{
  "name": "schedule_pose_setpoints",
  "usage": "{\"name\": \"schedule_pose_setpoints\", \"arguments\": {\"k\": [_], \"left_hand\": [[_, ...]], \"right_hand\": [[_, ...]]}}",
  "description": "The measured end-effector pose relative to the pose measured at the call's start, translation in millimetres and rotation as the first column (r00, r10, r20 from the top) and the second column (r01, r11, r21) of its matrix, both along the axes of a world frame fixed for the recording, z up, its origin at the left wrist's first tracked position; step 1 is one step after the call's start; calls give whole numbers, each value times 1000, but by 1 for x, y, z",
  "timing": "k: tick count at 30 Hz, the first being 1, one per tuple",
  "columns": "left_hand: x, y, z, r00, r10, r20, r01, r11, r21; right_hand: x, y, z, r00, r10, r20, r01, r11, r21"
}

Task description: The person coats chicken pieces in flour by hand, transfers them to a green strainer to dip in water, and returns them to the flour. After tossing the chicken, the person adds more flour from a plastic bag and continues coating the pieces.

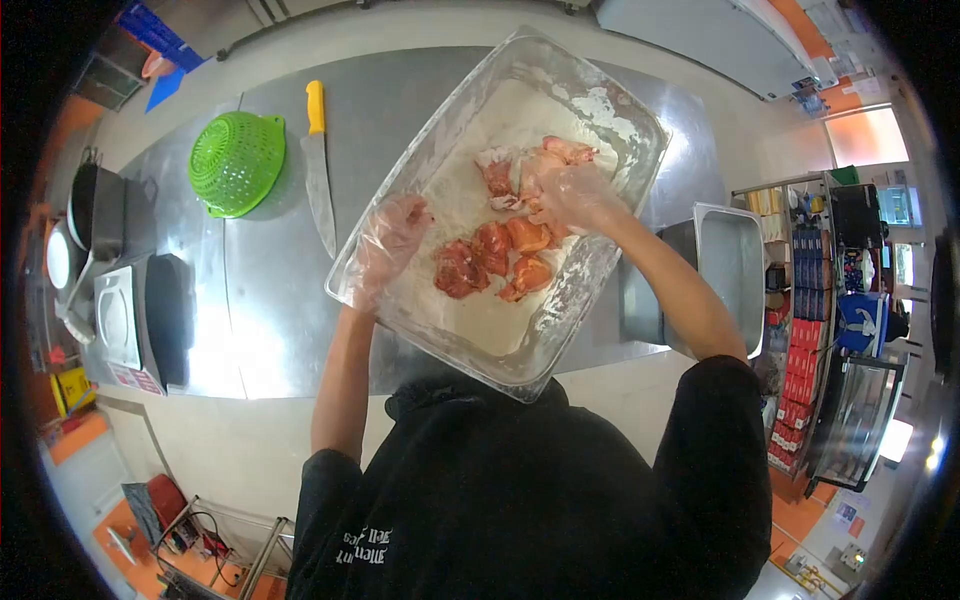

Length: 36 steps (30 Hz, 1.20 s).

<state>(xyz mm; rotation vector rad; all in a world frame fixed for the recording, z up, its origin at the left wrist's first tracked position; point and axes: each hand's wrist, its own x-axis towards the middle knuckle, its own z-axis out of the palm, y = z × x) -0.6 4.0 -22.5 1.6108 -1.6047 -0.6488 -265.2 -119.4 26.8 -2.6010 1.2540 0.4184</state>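
A large clear tub [400, 180] lies tilted across the metal table, with white powder on its floor and walls. Several pieces of raw meat [491, 246] rest in the powder near its middle. My left hand [393, 240], in a clear plastic glove, is at the tub's left side, its fingers curled beside a reddish bit of meat; its grip is unclear. My right hand [575, 198], gloved too, reaches over the right wall, fingers down on pale meat [567, 150] dusted with powder. Its fingertips are partly hidden among the pieces.
Left of the tub on the metal table [270, 300] are a yellow-handled knife [318, 175] and a green colander [237, 164]. A scale [130, 320] and pans [88, 220] stand far left. A metal container [728, 270] is at the right, before a shelf rack [800, 330].
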Motion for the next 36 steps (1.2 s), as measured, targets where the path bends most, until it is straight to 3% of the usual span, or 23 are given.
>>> {"name": "schedule_pose_setpoints", "arguments": {"k": [2, 4, 8, 10, 12, 13, 17, 19, 21, 24, 27, 30, 33, 36], "left_hand": [[2, -2, -13, 999, 8, 42, -7, 1000, -23], [0, -3, -5, 999, 7, 36, -6, 1000, -31], [-1, -3, -3, 997, 19, 73, -18, 1000, -14], [-2, -1, 5, 998, 9, 69, -7, 1000, -20], [-4, -3, 4, 999, 5, 32, -3, 999, -36], [-3, -3, -1, 1000, 7, -1, -7, 999, -45], [-3, -4, -1, 999, 15, 43, -15, 1000, 12], [-3, -4, 4, 999, 15, 51, -17, 999, 34], [-3, -4, 4, 997, 11, 74, -14, 999, 45], [-2, -4, 1, 993, 23, 117, -27, 999, 31], [-6, -4, 1, 993, 42, 112, -43, 999, 12], [-4, -4, 1, 996, 38, 77, -39, 999, 16], [-3, -2, 2, 995, 45, 93, -44, 999, -14], [-5, -1, 6, 994, 32, 109, -30, 999, -18]], "right_hand": [[2, -23, -9, 975, 13, -221, 8, 996, 93], [-7, -40, -6, 980, -46, -193, 60, 996, 67], [-47, -80, -13, 953, -201, 227, 235, 962, -137], [-76, -108, -59, 851, -147, 504, 320, 906, -276], [-87, -113, -62, 761, -227, 607, 379, 916, -134], [-77, -98, -41, 746, -352, 565, 378, 923, 76], [-19, -33, -29, 967, -122, 223, 115, 992, 44], [-18, 3, -30, 980, -120, 161, 108, 991, 84], [-23, 21, -54, 991, -74, 115, 86, 990, -110], [-22, 10, -66, 996, 8, -87, -12, 999, -47], [-22, 4, -71, 978, 119, -169, -114, 993, 42], [-24, -10, -82, 995, 78, -60, -70, 990, 120], [-15, -11, -30, 980, -73, 183, 23, 965, 261], [-19, -19, -10, 951, -301, 73, 214, 810, 545]]}}
